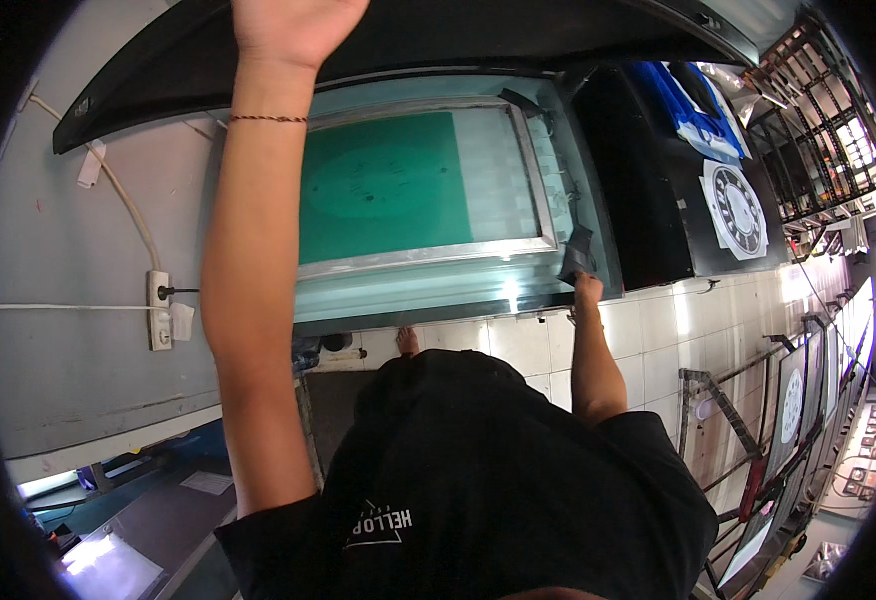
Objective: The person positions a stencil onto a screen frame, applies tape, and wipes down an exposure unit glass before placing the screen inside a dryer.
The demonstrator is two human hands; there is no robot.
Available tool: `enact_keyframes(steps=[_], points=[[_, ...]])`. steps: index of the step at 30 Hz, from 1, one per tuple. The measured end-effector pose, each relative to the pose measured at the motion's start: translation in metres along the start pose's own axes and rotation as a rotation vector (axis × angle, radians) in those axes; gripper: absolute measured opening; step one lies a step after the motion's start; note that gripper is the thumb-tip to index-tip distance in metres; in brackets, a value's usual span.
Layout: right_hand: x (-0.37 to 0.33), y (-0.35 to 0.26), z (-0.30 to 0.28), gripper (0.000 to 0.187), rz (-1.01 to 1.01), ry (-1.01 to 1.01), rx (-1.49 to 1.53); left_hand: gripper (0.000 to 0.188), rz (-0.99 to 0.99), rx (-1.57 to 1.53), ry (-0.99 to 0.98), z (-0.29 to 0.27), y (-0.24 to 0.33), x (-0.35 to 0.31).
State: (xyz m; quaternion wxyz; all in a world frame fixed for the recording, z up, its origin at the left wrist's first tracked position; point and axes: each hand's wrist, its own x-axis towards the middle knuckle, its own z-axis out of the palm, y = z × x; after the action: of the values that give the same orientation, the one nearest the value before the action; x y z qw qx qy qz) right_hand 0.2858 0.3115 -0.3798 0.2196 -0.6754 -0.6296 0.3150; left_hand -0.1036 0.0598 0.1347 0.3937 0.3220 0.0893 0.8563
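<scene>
My left arm reaches far up, and my left hand (300, 28) is at the raised black lid (478, 38); its fingers lie beyond the top edge of the picture. Under the lid, a screen-printing frame (428, 258) with metal sides lies on a glass bed (378, 300). Green coating (383, 185) covers most of its mesh, with a paler oval and small dark marks. At the bed's near right corner, my right hand (588, 289) is closed on a dark flat piece (578, 256), whose kind I cannot make out. Another dark piece (524, 101) lies at the frame's far right corner.
To the right, a black cabinet (693, 235) bears blue and white plastic bags (693, 105) and a sheet with a round dial print (734, 212). A power strip (160, 310) hangs on the left wall. Metal racks (723, 400) stand right on the tiled floor (538, 345).
</scene>
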Motion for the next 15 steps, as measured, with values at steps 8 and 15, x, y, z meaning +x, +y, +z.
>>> enact_keyframes(steps=[8,15], points=[[-0.01,0.014,-0.003,0.042,0.055,0.159,-0.011,0.039,-0.389,1.375,0.421,-0.17,0.078,-0.179],[-0.046,-0.036,-0.006,0.041,0.063,0.084,-0.009,0.067,-0.673,0.492,1.483,-0.335,0.054,-0.429]])
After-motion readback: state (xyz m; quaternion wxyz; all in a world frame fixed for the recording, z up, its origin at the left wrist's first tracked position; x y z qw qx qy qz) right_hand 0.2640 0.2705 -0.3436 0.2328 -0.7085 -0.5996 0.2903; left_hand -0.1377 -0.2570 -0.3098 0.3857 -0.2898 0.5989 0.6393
